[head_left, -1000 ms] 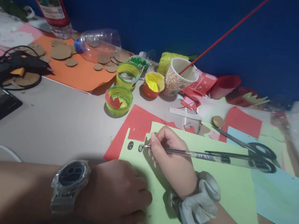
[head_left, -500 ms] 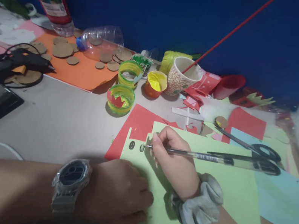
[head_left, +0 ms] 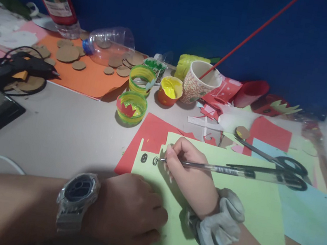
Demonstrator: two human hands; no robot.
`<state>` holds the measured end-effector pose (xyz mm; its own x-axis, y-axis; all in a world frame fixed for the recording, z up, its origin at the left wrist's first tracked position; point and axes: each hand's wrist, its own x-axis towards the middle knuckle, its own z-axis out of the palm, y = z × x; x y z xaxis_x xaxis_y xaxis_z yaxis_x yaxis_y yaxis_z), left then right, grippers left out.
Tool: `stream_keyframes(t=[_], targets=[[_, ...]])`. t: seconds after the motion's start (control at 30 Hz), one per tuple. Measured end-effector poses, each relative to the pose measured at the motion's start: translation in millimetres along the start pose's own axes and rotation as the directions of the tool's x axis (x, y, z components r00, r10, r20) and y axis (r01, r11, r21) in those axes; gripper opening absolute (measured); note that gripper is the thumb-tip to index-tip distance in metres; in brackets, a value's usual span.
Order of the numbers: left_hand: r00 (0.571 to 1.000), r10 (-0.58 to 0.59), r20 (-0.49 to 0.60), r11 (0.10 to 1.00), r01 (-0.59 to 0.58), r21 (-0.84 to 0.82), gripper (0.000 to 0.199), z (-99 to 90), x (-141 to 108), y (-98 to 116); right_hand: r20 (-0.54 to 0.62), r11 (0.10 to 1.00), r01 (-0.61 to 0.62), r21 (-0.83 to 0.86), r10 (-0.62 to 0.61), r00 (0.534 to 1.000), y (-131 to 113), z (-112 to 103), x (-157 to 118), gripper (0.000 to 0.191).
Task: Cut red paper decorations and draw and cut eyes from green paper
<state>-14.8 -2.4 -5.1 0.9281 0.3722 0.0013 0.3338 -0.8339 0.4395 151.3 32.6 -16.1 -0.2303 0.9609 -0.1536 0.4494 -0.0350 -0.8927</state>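
Note:
My right hand point(head_left: 190, 177) is closed in a pinch around a clear-barrelled black pen point(head_left: 226, 171). The pen's tip touches a light green sheet of paper point(head_left: 247, 220) beside a small, partly inked oval point(head_left: 155, 161). A darker black oval with light spots point(head_left: 144, 158) lies just left of it. My left hand point(head_left: 131, 213) rests on the near left part of this sheet, its fingers curled under; their undersides are hidden. Red paper point(head_left: 152, 131) shows beneath the notched upper left corner of the green sheet.
Black-handled scissors point(head_left: 292, 165) lie open on the papers, right of the pen. Behind stand a patterned paper cup point(head_left: 199, 86) with a red stick, and small tubs point(head_left: 130, 110). A plastic bottle point(head_left: 110, 44), cardboard discs point(head_left: 68, 54) and a glue gun point(head_left: 31, 65) lie leftward.
A little more black ink shows within the right oval. Both hands have stayed almost in place.

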Motion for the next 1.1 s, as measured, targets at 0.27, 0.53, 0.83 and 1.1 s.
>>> stream_keyframes(t=[0.27,0.53,0.83,1.1], targets=[[1.0,0.0,-0.017,1.0,0.0,-0.009,0.02,1.2,-0.6,0.2,0.0,0.999,0.004,-0.032,-0.004,1.0,0.7,-1.3,0.5,0.028],[1.0,-0.016,-0.006,1.0,0.016,-0.003,0.021,2.6,0.1,1.1,-0.017,0.999,0.019,-0.039,-0.02,1.0,-1.3,0.1,0.7,0.027],[0.999,-0.037,0.011,0.999,0.036,0.03,0.02,0.0,-0.2,3.0,-0.001,0.998,0.002,-0.056,-0.002,1.0,-0.8,-0.3,1.0,0.026],[0.999,-0.042,-0.015,0.998,0.042,0.039,0.02,1.3,0.2,2.9,-0.008,0.999,0.006,-0.037,-0.007,1.0,-2.2,-0.5,0.9,0.027]])
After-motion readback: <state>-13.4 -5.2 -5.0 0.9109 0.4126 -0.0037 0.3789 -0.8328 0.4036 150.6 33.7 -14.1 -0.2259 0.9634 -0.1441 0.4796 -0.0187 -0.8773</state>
